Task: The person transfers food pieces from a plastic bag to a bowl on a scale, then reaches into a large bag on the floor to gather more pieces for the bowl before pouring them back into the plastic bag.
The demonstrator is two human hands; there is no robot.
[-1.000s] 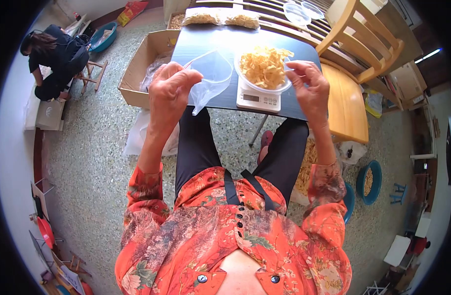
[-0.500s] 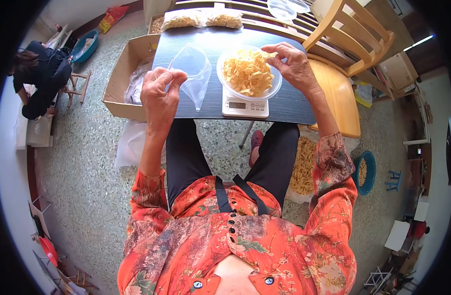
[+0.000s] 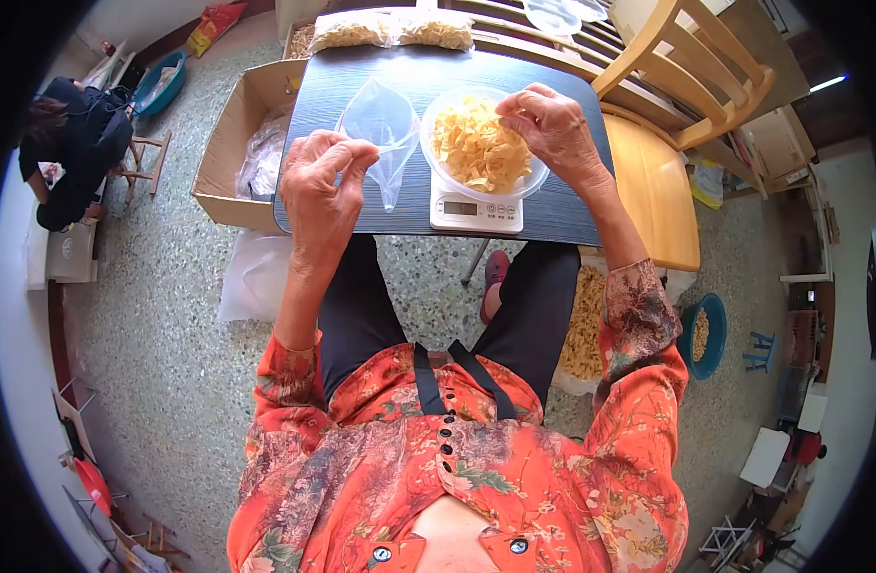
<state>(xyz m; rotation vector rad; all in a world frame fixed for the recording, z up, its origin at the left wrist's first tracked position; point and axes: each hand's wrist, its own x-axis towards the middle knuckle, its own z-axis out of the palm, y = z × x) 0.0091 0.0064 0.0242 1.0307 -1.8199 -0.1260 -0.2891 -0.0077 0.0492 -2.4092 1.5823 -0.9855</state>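
Note:
My left hand [image 3: 325,181] pinches the rim of a clear plastic bag [image 3: 379,124], which hangs open-mouthed over the dark table. Beside it, a clear round bowl [image 3: 536,179] heaped with pale yellow dried flakes [image 3: 481,143] rests on a white digital scale [image 3: 476,212]. The digits on its display are too faint to read. Over the bowl's right side is my right hand [image 3: 553,134], thumb and fingers pressed together against the top of the flakes. Whatever lies between those fingertips is hidden.
Two filled bags [image 3: 392,31] lie at the table's [image 3: 314,95] far edge. An open cardboard box [image 3: 218,158] with plastic bags stands left, a wooden chair [image 3: 648,191] right. More flakes [image 3: 583,325] fill a floor container. Further left, another person [image 3: 75,143] bends down.
My right hand has shifted left and slightly down, its fingertips now further over the flakes. My left hand and the bag have moved slightly right as the whole view shifts a little.

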